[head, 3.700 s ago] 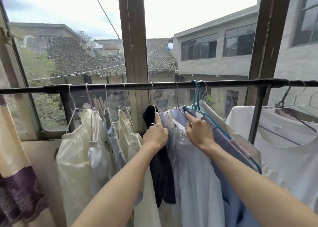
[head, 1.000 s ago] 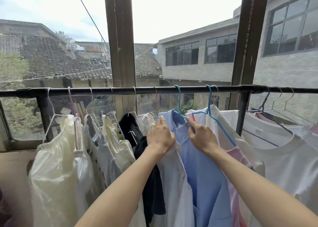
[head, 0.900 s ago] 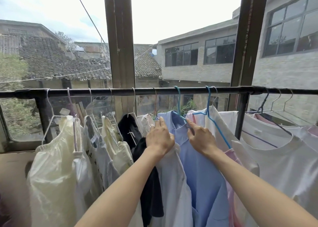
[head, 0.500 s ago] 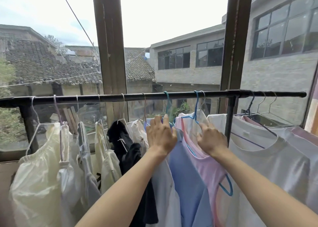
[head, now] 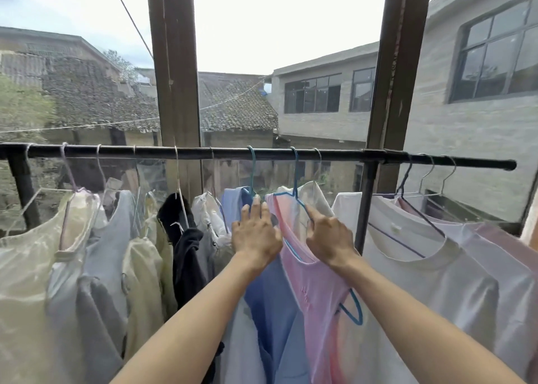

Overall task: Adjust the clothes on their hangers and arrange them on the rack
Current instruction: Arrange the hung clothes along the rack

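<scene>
I see my left hand (head: pixel 256 236) lying flat and open on the blue shirt (head: pixel 273 305), while my right hand (head: pixel 330 239), just right, pinches the pink top (head: pixel 316 293) over its blue hanger (head: pixel 300 201).

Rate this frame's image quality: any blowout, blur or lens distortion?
Head view: sky blown out to near white; lower clothes and forearms soft, seemingly motion blur; rail and hands, left and right, fairly crisp; wide-angle bowing tilts the window posts.

Both forearms are bare to each hand, no sleeves, rings or watch.
</scene>
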A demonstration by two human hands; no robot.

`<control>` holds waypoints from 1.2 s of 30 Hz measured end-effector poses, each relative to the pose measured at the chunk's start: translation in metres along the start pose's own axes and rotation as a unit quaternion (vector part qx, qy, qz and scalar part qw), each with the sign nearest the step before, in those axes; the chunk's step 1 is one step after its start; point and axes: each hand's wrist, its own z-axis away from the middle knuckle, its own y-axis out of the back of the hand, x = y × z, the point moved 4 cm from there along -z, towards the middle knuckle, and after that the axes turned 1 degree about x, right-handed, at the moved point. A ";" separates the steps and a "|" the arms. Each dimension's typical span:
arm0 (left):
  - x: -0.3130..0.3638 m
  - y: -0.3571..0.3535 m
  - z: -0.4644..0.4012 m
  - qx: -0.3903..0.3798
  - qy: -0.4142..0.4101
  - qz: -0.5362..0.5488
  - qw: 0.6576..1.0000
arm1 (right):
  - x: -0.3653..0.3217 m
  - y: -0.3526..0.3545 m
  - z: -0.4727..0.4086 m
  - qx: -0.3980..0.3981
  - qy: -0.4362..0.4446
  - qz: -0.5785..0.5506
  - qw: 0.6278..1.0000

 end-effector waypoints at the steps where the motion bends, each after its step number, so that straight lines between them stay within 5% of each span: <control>1: 0.000 0.000 0.001 0.000 0.004 -0.001 1.000 | 0.001 -0.001 0.000 -0.003 0.006 0.002 1.000; 18: -0.003 0.003 0.001 0.016 -0.002 -0.022 1.000 | 0.017 -0.005 -0.005 -0.010 0.025 -0.046 0.999; 23: 0.008 0.012 0.000 0.087 -0.033 -0.013 0.996 | 0.023 0.022 -0.004 0.096 0.027 -0.050 0.994; 29: 0.052 0.000 -0.006 0.046 -0.162 -0.007 0.986 | 0.066 0.007 -0.008 -0.060 -0.074 -0.016 0.995; 36: 0.077 -0.017 -0.008 -0.013 -0.162 0.035 0.986 | 0.083 0.006 -0.009 -0.027 -0.102 -0.053 0.993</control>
